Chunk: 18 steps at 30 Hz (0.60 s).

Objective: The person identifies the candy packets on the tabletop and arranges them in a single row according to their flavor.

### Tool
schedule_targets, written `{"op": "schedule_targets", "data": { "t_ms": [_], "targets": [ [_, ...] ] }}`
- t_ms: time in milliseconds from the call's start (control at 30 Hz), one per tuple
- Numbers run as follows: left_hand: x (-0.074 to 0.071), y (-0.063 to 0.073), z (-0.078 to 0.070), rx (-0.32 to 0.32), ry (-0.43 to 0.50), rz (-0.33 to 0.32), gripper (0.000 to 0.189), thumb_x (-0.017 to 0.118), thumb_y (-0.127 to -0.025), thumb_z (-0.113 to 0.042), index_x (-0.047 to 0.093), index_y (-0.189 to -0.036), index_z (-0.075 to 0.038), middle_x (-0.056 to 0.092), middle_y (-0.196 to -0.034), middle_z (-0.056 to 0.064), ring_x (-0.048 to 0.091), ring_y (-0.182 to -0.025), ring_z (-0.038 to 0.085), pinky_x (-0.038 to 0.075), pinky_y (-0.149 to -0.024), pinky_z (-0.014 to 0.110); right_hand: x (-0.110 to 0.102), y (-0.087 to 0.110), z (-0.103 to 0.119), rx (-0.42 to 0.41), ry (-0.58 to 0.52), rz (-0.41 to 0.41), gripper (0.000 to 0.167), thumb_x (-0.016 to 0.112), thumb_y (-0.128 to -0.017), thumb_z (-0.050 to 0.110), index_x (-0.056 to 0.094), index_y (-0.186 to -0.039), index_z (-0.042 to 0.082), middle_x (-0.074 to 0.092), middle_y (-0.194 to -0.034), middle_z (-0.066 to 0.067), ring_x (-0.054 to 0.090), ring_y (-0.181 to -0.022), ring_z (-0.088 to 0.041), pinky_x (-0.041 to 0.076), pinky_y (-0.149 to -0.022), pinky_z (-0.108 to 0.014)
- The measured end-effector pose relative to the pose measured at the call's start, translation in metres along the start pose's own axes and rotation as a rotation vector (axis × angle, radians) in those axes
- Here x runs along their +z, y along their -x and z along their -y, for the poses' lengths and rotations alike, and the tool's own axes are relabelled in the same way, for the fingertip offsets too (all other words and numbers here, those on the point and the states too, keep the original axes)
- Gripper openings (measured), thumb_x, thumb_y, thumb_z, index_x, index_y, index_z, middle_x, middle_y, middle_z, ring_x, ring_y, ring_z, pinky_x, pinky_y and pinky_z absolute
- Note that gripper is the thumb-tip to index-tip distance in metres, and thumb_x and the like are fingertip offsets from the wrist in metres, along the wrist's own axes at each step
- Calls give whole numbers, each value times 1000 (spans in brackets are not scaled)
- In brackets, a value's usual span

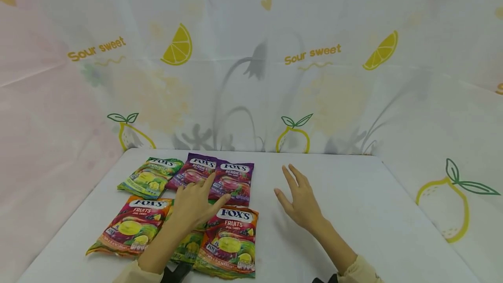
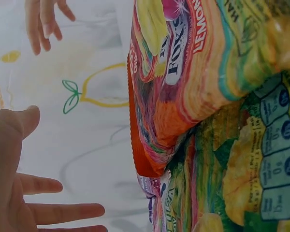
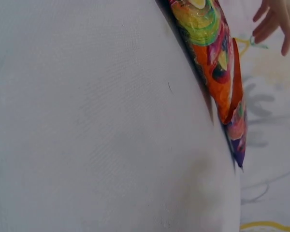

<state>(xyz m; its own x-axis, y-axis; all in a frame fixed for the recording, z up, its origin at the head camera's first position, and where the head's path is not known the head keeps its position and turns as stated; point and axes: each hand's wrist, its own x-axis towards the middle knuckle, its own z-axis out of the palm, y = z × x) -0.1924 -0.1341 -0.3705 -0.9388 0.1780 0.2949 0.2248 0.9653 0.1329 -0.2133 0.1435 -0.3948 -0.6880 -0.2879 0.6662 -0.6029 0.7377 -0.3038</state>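
A pale, creased sheet (image 1: 235, 16) hangs behind the white worktop (image 1: 353, 204) and along its left and right sides, turning pinkish toward the left. Its print repeats yellow lemon slices (image 1: 180, 47) and orange "Sour sweet" lettering (image 1: 313, 53), with outlined lemons (image 1: 292, 141) under green leaves lower down. Between these run grey drooping flowers (image 1: 257, 61), faint peach blotches (image 1: 338, 95) and a small yellow heart (image 1: 267, 1). The light is soft and rather dull.

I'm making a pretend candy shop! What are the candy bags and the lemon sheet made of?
The candy bags look like thin, shiny plastic film: they have highlights, wrinkles and a zigzag-cut edge in the left wrist view. The lemon sheet looks like dull cloth with soft creases, though thin plastic is possible.
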Motion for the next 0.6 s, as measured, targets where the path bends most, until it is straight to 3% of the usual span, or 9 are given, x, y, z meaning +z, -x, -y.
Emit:
{"op": "schedule_targets", "data": {
  "t_ms": [100,167,233,400,600],
  "targets": [
    [1,3,1,-1,4,-34,77,48,-85,-66,48,-138,-10,68,-90,14,58,-64,27,48,-55,36,-2,1,5,28,-37,13,59,68,-85,20,45,-135,-3,43,-137,-25,44,-122,-42,40,-96,-56],
    [1,5,1,-4,22,-53,75,50,-85,-65,50,-135,-9,68,-90,15,58,-62,26,45,-48,32,-3,2,8,45,-59,20,59,68,-86,19,45,-135,-3,44,-136,-25,43,-122,-41,41,-94,-56],
    [2,7,1,-1,31,-83,73,51,-85,-64,53,-132,-7,68,-101,18,62,-72,30,49,-52,35,-4,3,11,58,-84,20,58,68,-85,18,46,-135,-3,45,-134,-25,44,-121,-41,42,-93,-56],
    [-2,15,-2,-7,49,-79,70,56,-85,-60,57,-127,-5,68,-102,20,61,-63,28,49,-49,35,-6,7,17,88,-124,22,57,68,-84,18,48,-134,-2,49,-129,-23,47,-118,-39,43,-92,-56],
    [-3,26,-3,-30,67,-50,64,59,-84,-58,62,-120,-5,69,-89,14,59,-59,23,47,-47,31,-9,11,25,127,-151,44,55,69,-84,18,50,-133,1,53,-124,-18,52,-110,-30,53,-78,-38]
  ]
}}
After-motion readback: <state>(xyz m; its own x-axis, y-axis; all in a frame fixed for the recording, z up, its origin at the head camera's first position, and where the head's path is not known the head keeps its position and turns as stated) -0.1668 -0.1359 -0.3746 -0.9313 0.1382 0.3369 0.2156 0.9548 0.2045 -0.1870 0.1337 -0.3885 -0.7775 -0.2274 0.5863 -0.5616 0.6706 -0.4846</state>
